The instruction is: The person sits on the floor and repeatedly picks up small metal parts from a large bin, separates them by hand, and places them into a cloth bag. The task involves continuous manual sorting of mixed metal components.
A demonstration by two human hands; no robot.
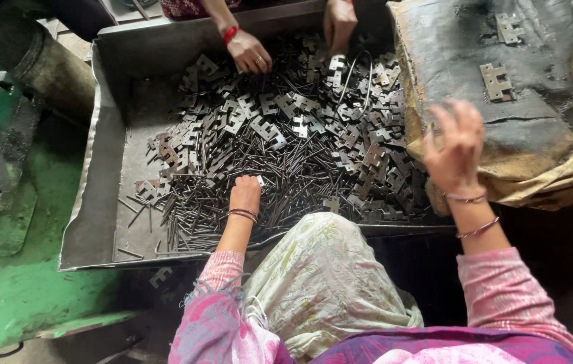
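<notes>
Grey sheet steel forms the tray (108,168), its raised walls penning in a heap of notched plates (313,128) and thin pins (232,202), while a worn pad (502,135) to the right carries two plates laid flat and apart from the heap. A co-worker's hands (249,52) reach in from the far wall. The left hand (244,194) is curled down into the pins, seemingly gathering some, though its fingertips are hidden; the right hand (458,148) hangs blurred at the pad's edge, fingers loosely bent, its hold unclear.
</notes>
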